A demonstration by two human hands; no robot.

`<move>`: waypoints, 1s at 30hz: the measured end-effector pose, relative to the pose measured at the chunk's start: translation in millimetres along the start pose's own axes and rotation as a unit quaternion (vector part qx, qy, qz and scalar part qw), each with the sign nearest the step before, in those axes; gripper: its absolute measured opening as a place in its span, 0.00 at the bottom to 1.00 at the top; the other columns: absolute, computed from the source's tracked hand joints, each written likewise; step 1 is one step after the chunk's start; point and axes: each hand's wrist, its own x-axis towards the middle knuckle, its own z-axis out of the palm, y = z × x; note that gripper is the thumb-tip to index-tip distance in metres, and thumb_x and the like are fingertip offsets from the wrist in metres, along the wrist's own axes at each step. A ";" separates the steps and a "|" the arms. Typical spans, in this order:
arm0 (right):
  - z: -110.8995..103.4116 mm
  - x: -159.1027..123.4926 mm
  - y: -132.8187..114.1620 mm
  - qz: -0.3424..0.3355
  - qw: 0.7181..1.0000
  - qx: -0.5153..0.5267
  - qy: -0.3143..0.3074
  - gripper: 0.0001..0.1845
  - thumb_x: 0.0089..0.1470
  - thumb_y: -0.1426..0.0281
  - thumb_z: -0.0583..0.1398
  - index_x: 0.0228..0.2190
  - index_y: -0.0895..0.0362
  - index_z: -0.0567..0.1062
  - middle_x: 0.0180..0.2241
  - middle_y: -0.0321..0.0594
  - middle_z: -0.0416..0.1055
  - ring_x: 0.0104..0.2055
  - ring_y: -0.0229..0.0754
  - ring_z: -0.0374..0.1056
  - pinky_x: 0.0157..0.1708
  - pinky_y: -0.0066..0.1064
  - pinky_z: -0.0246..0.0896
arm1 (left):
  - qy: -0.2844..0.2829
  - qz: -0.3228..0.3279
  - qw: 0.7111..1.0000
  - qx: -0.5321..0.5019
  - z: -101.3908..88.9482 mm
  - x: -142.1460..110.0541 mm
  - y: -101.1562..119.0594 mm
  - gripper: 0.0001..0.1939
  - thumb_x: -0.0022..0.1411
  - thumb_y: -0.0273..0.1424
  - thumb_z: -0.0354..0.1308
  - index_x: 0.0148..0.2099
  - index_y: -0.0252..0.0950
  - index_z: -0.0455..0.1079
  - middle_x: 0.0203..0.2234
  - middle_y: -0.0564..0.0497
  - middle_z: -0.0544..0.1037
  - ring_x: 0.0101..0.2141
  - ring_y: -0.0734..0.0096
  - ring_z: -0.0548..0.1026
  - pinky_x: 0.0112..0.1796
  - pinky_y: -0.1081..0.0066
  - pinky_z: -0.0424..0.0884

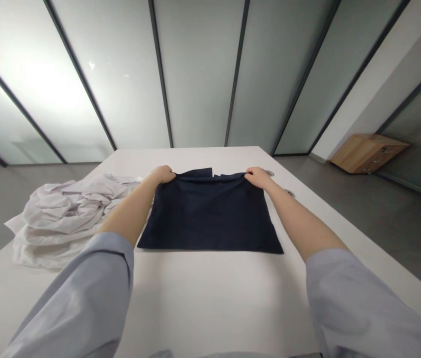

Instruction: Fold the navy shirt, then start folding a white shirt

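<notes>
A dark navy cloth garment [210,214] lies flat on the white table [210,298], folded into a rough rectangle. My left hand [162,174] grips its far left corner, and my right hand [258,177] grips its far right corner. Between my hands, the far edge is rolled over slightly, and a few darker flaps stick out behind it. To the left of my left forearm sits a crumpled pile of white cloth [64,219], which my hands do not touch.
Two small round metal fittings [269,173] are set in the tabletop near its far right edge. The table ends in front of frosted glass panels [199,74] with dark frames. Grey floor surrounds it, and a low wooden cabinet [369,153] stands at the far right.
</notes>
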 end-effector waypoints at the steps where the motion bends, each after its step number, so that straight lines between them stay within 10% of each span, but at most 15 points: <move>1: 3.7 2.9 -2.5 0.004 1.000 -0.015 -0.005 0.13 0.53 0.70 0.53 0.33 0.58 0.77 0.35 0.43 0.76 0.37 0.44 0.69 0.34 0.29 0.58 | -0.002 -0.022 1.000 -0.001 4.8 1.2 3.6 0.24 0.58 0.36 0.47 0.50 0.31 0.74 0.48 0.36 0.76 0.48 0.51 0.73 0.46 0.64 0.68; 9: 41.8 -11.4 -21.8 0.090 0.991 -0.094 -0.017 0.23 0.58 0.64 0.54 0.53 0.57 0.69 0.53 0.53 0.68 0.54 0.55 0.63 0.50 0.44 0.58 | 0.161 -0.045 0.985 -0.043 48.8 -32.3 47.3 0.24 0.62 0.33 0.47 0.60 0.34 0.62 0.56 0.36 0.67 0.56 0.50 0.64 0.52 0.56 0.62; 16: 52.7 -24.2 -54.0 -0.084 0.996 0.006 -0.003 0.26 0.55 0.72 0.54 0.55 0.56 0.68 0.56 0.47 0.67 0.58 0.50 0.60 0.57 0.40 0.52 | 0.152 0.128 0.974 -0.108 61.4 -35.0 87.5 0.26 0.62 0.32 0.46 0.62 0.38 0.60 0.57 0.44 0.69 0.58 0.57 0.63 0.61 0.53 0.49; 23: 46.5 -33.9 -61.1 -0.128 0.986 -0.033 -0.102 0.12 0.53 0.67 0.57 0.38 0.55 0.77 0.40 0.46 0.76 0.42 0.48 0.71 0.40 0.32 0.61 | 0.029 0.224 0.973 -0.047 64.4 -32.2 68.8 0.21 0.58 0.40 0.53 0.48 0.34 0.73 0.43 0.42 0.78 0.46 0.53 0.75 0.49 0.62 0.66; 30: 58.9 -41.7 -44.1 -0.166 0.981 -0.067 -0.080 0.31 0.50 0.60 0.61 0.55 0.58 0.68 0.57 0.53 0.63 0.59 0.53 0.59 0.55 0.39 0.53 | 0.123 0.210 0.969 -0.032 81.8 -43.1 52.4 0.37 0.53 0.54 0.56 0.59 0.37 0.65 0.56 0.39 0.68 0.56 0.49 0.65 0.55 0.57 0.59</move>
